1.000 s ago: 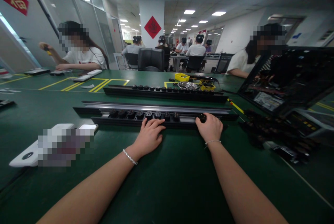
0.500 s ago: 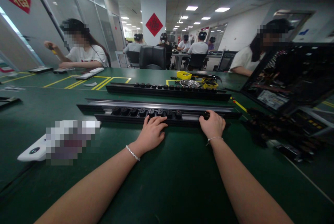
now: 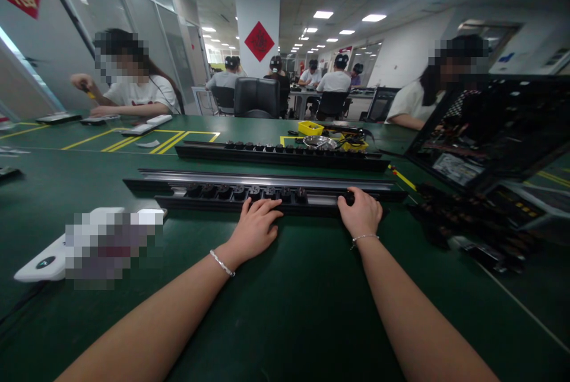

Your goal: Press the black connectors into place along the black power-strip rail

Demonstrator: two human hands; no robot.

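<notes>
Across the green table in front of me lies a long black rail [image 3: 320,210] with a silvery inner channel. Several round black socket-like modules [image 3: 239,192] sit in a row along its left and middle parts. My left hand [image 3: 256,224] rests on the rail's front edge, fingers stretched out and touching it just below the modules. Toward the rail's right end, my right hand [image 3: 363,214] is closed around a black rounded piece [image 3: 350,196] like the modules. Its fingers hide most of that piece.
Behind lie an empty-looking rail [image 3: 267,180] and another filled rail [image 3: 285,156]. A white device [image 3: 42,263] is at left. Dark parts [image 3: 472,221] and a big black open case [image 3: 499,126] stand right. Yellow bins [image 3: 310,128] and a metal dish [image 3: 319,142] are farther back. Co-workers sit opposite.
The whole view has shifted slightly to the left in the picture. Both hands keep nearly the same places on the rail, with the right one still holding the black piece.
</notes>
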